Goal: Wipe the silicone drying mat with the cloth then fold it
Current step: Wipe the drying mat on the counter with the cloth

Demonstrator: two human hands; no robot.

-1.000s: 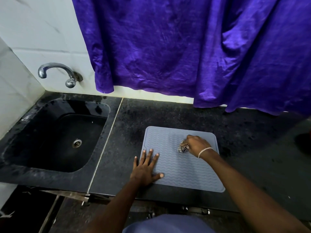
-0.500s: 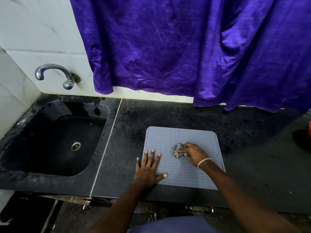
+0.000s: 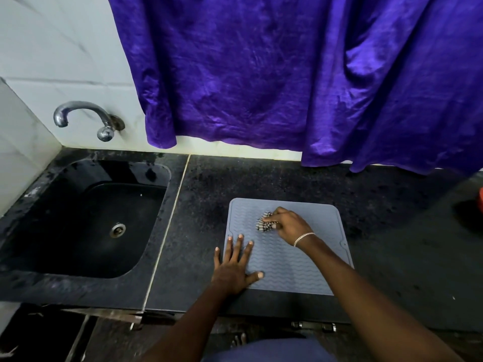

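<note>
On the dark stone counter (image 3: 261,176), just right of the black sink (image 3: 86,218), the grey silicone drying mat (image 3: 292,267) lies flat and unfolded, its wavy ridged surface facing up. A thin pale seam runs down the counter between the sink and the mat. The mat's near edge sits close to the counter's front edge, and its far edge is well short of the wall.

The left hand (image 3: 232,270) rests palm down with fingers spread wide, pressing on the mat's near-left corner; the little finger and part of the palm overhang onto the bare counter on the side toward the sink, while the thumb points across the mat. It grasps nothing.

The right hand (image 3: 287,224) is over the far half of the mat, toward the side nearer the sink, its fingers curled tight around a bunched black-and-white checked cloth (image 3: 264,224). The cloth pokes out from the fingers on the sink side and touches the mat. A pale beaded bracelet (image 3: 303,238) circles that wrist.

Behind the sink, a curved metal tap (image 3: 86,118) comes out of the white tiled wall. Right of the tap, a purple curtain (image 3: 300,74) hangs down to just above the counter, behind the mat.
</note>
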